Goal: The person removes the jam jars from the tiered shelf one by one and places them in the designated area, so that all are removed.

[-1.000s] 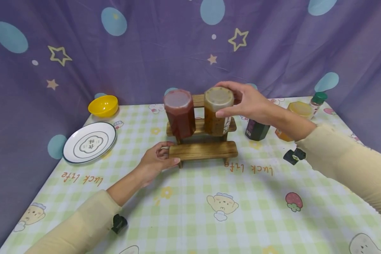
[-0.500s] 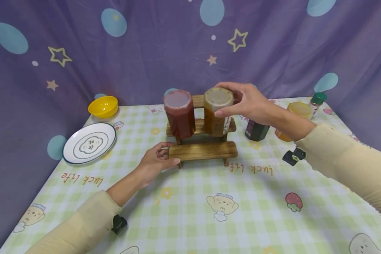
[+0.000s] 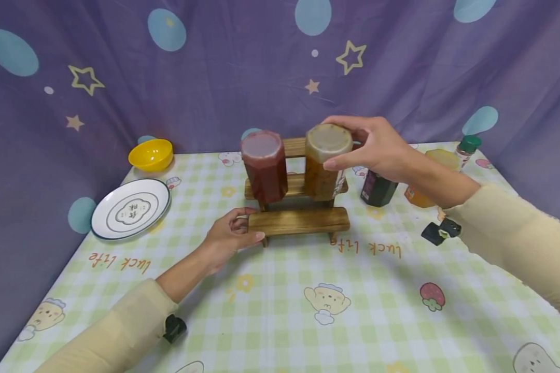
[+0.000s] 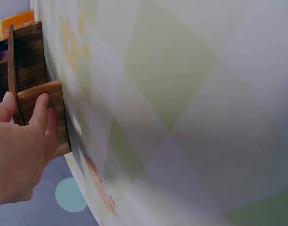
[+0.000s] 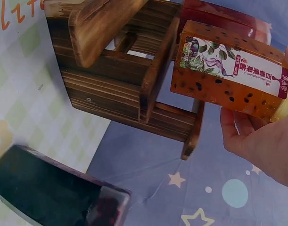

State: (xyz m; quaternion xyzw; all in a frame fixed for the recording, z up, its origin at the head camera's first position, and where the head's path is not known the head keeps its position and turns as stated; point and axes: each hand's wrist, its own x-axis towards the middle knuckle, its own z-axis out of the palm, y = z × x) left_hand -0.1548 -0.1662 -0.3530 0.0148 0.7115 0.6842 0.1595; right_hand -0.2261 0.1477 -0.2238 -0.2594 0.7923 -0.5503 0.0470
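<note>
My right hand (image 3: 382,147) grips an octagonal jar of orange, black-specked jam (image 5: 228,70) near its lid. That jar is over the middle step, and in the right wrist view a narrow gap shows between its base and the wood. Beside it on the left, a dark red jar (image 3: 265,171) stands on the same step. My left hand (image 3: 228,235) holds the left end of the bottom step of a three-step wooden rack (image 3: 298,221), thumb at the front. In the left wrist view, fingers (image 4: 40,113) touch the end of the wood.
Right of the rack stand a dark jar (image 3: 378,187), an orange jar (image 3: 417,197) partly behind my forearm, and a green-capped bottle (image 3: 469,145). A white plate (image 3: 156,199) and a yellow bowl (image 3: 151,156) are at the left. A purple curtain (image 3: 224,77) hangs behind.
My right hand and the orange jam jar have shifted slightly to the right and up in the head view. My left hand and the rack have stayed where they were.
</note>
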